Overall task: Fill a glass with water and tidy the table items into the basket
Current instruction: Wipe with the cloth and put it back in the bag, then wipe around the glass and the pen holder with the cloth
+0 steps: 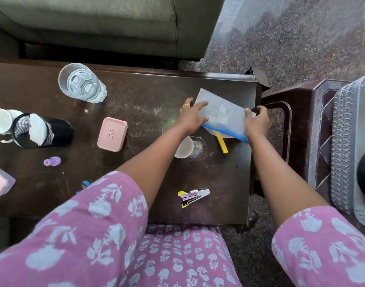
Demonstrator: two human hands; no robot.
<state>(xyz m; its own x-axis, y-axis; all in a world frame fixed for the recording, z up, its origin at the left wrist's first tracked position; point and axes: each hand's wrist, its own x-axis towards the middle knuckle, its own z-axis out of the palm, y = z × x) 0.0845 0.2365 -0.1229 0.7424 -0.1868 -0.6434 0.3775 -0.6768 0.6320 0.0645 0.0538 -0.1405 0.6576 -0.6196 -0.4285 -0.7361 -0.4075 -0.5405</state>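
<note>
A clear zip pouch [223, 112] with a blue strip and a yellow slider lies near the right end of the dark wooden table [148, 96]. My left hand [190, 118] presses on its left side. My right hand [258, 122] grips its right edge at the table's rim. A glass [82, 83] holding water stands at the back left. A grey plastic basket [347, 141] sits on a stool to the right, with a dark round object inside it.
On the table lie a pink lidded box [112, 134], a black mesh holder [42, 131], a white mug [0, 121], a purple cap [52, 161], a stapler [194, 196] and a white bowl [184, 148]. A sofa [94, 23] stands behind.
</note>
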